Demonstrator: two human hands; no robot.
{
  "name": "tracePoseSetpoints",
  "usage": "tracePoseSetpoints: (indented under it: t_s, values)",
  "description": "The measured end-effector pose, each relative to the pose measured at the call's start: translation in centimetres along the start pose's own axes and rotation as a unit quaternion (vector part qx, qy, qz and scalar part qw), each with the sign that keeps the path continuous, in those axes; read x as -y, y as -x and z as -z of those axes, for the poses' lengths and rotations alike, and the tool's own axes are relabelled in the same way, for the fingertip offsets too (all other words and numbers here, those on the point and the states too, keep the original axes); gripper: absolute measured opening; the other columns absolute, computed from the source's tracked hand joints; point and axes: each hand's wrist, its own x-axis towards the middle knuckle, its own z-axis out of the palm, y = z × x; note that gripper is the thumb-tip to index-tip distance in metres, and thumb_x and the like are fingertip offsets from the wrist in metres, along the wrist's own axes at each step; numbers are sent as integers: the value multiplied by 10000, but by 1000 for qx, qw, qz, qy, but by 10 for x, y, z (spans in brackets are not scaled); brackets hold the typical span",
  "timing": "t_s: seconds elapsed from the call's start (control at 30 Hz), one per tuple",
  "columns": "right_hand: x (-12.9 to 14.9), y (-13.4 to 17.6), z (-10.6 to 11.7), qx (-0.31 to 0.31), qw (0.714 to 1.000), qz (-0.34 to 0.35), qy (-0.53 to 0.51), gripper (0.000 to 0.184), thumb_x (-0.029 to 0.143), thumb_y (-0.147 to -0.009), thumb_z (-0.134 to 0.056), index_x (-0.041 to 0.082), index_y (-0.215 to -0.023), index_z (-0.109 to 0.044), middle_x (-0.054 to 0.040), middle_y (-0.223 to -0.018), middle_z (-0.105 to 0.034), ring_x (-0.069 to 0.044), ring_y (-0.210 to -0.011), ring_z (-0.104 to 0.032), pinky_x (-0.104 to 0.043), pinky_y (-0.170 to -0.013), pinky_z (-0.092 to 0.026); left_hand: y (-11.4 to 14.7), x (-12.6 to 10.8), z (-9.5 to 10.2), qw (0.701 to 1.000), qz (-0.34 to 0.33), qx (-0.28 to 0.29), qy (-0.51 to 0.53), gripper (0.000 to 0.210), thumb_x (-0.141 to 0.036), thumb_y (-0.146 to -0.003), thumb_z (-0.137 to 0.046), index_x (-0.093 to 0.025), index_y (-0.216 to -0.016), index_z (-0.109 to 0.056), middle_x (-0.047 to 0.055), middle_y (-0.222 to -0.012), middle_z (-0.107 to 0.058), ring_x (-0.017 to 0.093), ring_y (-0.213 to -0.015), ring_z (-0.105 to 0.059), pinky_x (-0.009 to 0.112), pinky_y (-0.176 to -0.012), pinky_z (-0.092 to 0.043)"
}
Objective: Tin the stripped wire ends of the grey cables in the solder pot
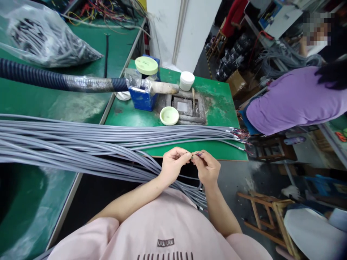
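My left hand [175, 161] and my right hand [207, 167] meet fingertip to fingertip in front of my chest, just over the bench's front edge. Both pinch the thin coloured wires [200, 154] at the end of a cable, whose grey jacket is mostly hidden by my fingers. Behind my hands, a thick bundle of grey cables [114, 134] runs across the green bench, with stripped coloured wire ends [241, 135] at its right end. More grey cables [151, 168] droop beneath my hands toward my lap.
Behind the bundle stand a solder pot [183, 107], a pale green dish [169, 116], a white tub [187, 80] and a ribbed hose [94, 83] resting on a blue box [143, 99]. A plastic bag [48, 39] lies far left. A person in purple [295, 97] sits at right, near a wooden stool [279, 213].
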Motion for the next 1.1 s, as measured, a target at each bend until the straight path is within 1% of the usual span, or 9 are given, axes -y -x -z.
tracePoseSetpoints:
  t_s: [0.1, 0.2, 0.27, 0.33, 0.4, 0.47, 0.67, 0.9, 1.1]
  values:
    - [8, -15, 1, 29, 999, -25, 28, 164, 329, -855, -575, 218, -746, -626, -27, -741, -636, -150, -630, -573, -288, -605, -474, -4, -8, 6, 999, -34, -3, -35, 177, -327, -732, -720, -164, -723, -650, -27, -562, -595, 70, -489, -509, 188, -485, -424]
    - [17, -48, 2, 50, 996, -27, 72, 208, 373, -846, -574, 209, -732, -628, -13, -654, -613, -142, -569, -534, -276, -571, -438, -13, -22, 24, 983, -139, -21, -117, 261, -285, -742, -710, -181, -971, -640, -28, -639, -612, 77, -543, -530, 202, -545, -450]
    - [21, -76, 1, 71, 992, -14, 104, 227, 367, -838, -568, 195, -700, -622, 3, -590, -587, -132, -545, -513, -261, -564, -411, -22, -32, 41, 954, -210, -31, -211, 422, -244, -739, -708, -194, -1136, -577, -13, -745, -645, 90, -627, -563, 229, -643, -480]
    - [22, -105, -5, 101, 986, 8, 135, 234, 340, -823, -560, 180, -660, -609, 16, -552, -567, -119, -529, -494, -247, -558, -382, -30, -40, 59, 915, -244, -43, -318, 437, -231, -751, -688, -193, -1168, -561, -5, -791, -655, 101, -670, -576, 252, -711, -486]
    - [21, -132, -15, 137, 974, 36, 176, 254, 305, -804, -552, 167, -593, -582, 22, -519, -538, -105, -513, -462, -239, -552, -347, -37, -43, 73, 884, -244, -55, -396, 353, -245, -774, -659, -186, -1115, -592, -3, -780, -659, 115, -682, -584, 268, -730, -485]
    - [20, -153, -29, 177, 957, 54, 225, 274, 272, -784, -541, 158, -535, -557, 23, -498, -512, -97, -512, -437, -238, -551, -314, -42, -42, 81, 865, -229, -57, -443, 264, -266, -795, -633, -183, -1046, -619, -4, -744, -660, 127, -670, -586, 273, -710, -477]
    - [13, -188, -65, 278, 889, 66, 358, 258, 266, -775, -543, 141, -563, -621, 11, -533, -540, -106, -562, -455, -235, -557, -277, -45, -38, 83, 834, -219, -30, -506, 158, -296, -830, -603, -200, -949, -645, -16, -717, -673, 134, -666, -605, 280, -702, -430]
    - [5, -202, -85, 348, 809, 59, 470, 228, 273, -784, -554, 161, -647, -696, -8, -634, -631, -127, -610, -522, -249, -552, -269, -45, -42, 83, 829, -221, -27, -513, 134, -291, -842, -590, -207, -929, -648, -22, -721, -679, 136, -694, -622, 286, -700, -394]
    - [8, -202, -92, 358, 760, 62, 539, 237, 291, -803, -537, 172, -755, -736, -76, -793, -717, -182, -733, -600, -266, -593, -329, -45, -43, 83, 828, -219, -19, -516, 129, -297, -851, -573, -213, -896, -660, -5, -720, -684, 145, -703, -621, 287, -684, -384]
